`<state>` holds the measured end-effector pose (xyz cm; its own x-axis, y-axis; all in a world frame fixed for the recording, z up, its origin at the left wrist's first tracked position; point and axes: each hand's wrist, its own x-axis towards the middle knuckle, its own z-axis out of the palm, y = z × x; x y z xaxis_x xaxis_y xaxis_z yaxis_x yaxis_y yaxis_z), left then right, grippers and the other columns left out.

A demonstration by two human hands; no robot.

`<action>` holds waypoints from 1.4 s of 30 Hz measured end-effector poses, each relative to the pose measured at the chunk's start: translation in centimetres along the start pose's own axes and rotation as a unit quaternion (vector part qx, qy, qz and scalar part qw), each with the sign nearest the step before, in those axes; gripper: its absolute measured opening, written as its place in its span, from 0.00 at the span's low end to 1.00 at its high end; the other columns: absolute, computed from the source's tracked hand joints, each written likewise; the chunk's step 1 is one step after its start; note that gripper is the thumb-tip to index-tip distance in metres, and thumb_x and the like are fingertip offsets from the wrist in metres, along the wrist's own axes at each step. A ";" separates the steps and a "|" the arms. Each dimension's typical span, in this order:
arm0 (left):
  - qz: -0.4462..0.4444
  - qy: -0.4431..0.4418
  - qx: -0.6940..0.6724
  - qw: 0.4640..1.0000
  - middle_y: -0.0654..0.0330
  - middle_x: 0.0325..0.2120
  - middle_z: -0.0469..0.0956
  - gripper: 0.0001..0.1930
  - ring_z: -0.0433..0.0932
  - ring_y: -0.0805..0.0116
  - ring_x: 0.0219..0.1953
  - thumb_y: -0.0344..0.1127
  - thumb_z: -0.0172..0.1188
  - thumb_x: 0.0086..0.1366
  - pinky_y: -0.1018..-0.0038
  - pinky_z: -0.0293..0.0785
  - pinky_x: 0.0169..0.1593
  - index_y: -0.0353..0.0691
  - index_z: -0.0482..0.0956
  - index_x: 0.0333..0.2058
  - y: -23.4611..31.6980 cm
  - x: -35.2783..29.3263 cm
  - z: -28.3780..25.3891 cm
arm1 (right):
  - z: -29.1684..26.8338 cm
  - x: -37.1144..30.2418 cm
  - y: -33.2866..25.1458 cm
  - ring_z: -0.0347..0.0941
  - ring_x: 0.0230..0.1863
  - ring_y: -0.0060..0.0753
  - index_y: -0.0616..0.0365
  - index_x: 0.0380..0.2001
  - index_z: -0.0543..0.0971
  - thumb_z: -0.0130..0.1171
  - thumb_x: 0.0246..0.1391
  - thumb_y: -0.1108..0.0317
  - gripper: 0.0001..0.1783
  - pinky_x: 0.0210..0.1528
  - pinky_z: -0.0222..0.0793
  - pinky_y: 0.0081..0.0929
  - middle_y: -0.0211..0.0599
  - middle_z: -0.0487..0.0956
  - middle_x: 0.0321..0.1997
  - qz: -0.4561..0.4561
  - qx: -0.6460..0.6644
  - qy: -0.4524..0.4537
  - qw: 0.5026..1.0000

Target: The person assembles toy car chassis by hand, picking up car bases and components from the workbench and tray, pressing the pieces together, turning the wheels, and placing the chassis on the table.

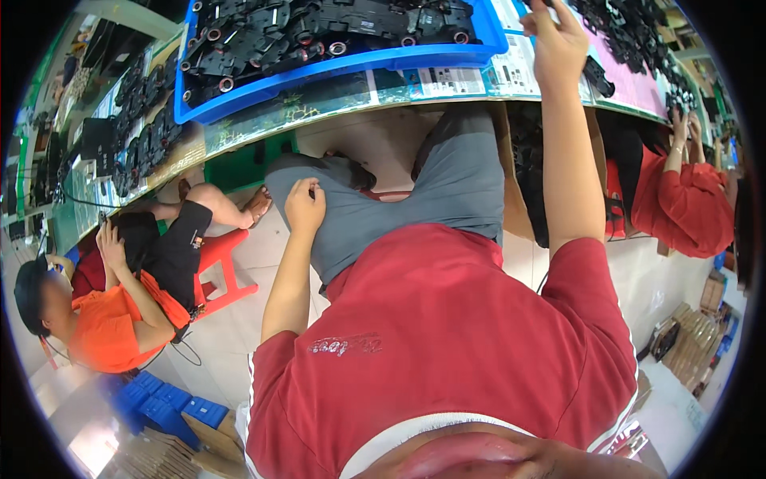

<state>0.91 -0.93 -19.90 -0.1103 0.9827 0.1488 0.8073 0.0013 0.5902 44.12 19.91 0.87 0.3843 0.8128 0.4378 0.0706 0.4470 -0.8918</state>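
Observation:
My right hand point(560, 46) is stretched out over the workbench point(327, 101) at the upper right. Its fingers are pinched on a small dark thing, which the upper edge of the view partly cuts off. My left hand point(305, 209) rests on my left thigh with its fingers curled. A tiny dark bit shows at those fingers, too small to name. In front of me, a blue plastic tray point(351, 62) holds a heap of black plastic car-like bodies point(351, 25) with ring-shaped ends. A single black part point(598, 77) lies on the bench just right of my right wrist.
More black parts point(626, 28) are piled on a pink sheet at the far right. To the left, a person in orange point(120, 327) sits by a red stool point(227, 271). Another person in red point(682, 199) works at the right. Blue boxes point(163, 403) stand behind at lower left.

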 end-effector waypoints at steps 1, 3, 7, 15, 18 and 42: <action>0.002 -0.006 -0.003 1.000 0.51 0.31 0.82 0.08 0.81 0.52 0.34 0.30 0.59 0.61 0.64 0.77 0.40 0.35 0.83 0.36 0.1 -0.1 0.1 | -1.9 -0.4 -0.2 0.74 0.26 0.25 0.62 0.46 0.82 0.63 0.59 0.73 0.13 0.31 0.71 0.22 0.35 0.81 0.31 0.008 -0.030 0.022 0.999; 0.001 0.013 0.009 1.000 0.52 0.31 0.82 0.07 0.82 0.53 0.34 0.30 0.59 0.60 0.64 0.77 0.41 0.35 0.83 0.36 0.1 0.1 0.2 | -4.6 -1.3 0.1 0.77 0.31 0.22 0.61 0.42 0.84 0.66 0.57 0.75 0.10 0.33 0.72 0.20 0.35 0.81 0.37 -0.204 -0.201 0.037 0.958; 0.007 0.000 0.017 1.000 0.52 0.31 0.82 0.07 0.82 0.54 0.35 0.29 0.59 0.60 0.64 0.77 0.41 0.35 0.83 0.35 0.2 0.6 0.6 | -8.4 -3.1 3.1 0.80 0.36 0.41 0.56 0.38 0.86 0.68 0.50 0.73 0.10 0.39 0.76 0.33 0.39 0.81 0.38 -0.294 -0.461 0.001 0.837; 0.013 -0.004 0.040 0.999 0.54 0.31 0.82 0.07 0.82 0.53 0.35 0.30 0.59 0.59 0.63 0.77 0.41 0.38 0.83 0.35 0.0 0.4 0.8 | -8.7 -1.7 1.4 0.72 0.55 0.52 0.58 0.50 0.80 0.71 0.42 0.74 0.27 0.57 0.69 0.40 0.47 0.76 0.54 -0.140 -0.424 -0.180 0.876; 0.004 -0.006 0.042 0.999 0.54 0.31 0.82 0.07 0.82 0.53 0.35 0.30 0.59 0.59 0.63 0.77 0.42 0.37 0.83 0.35 0.5 0.2 0.9 | -9.7 0.1 0.5 0.67 0.61 0.54 0.55 0.55 0.78 0.70 0.44 0.73 0.30 0.61 0.67 0.43 0.47 0.73 0.59 -0.146 -0.526 -0.202 0.813; 0.008 -0.027 0.074 0.997 0.54 0.31 0.82 0.08 0.82 0.51 0.36 0.32 0.58 0.59 0.60 0.77 0.42 0.38 0.83 0.36 1.4 1.3 1.7 | -19.6 3.3 -2.6 0.75 0.53 0.55 0.64 0.53 0.79 0.71 0.48 0.69 0.27 0.57 0.70 0.39 0.53 0.78 0.51 -0.044 -0.546 -0.157 0.822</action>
<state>2.88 0.71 -20.27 -0.0679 0.9914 0.1120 0.8862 0.0084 0.4631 63.23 14.17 2.40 0.0893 0.9280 0.3618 0.9353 0.0468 -0.3508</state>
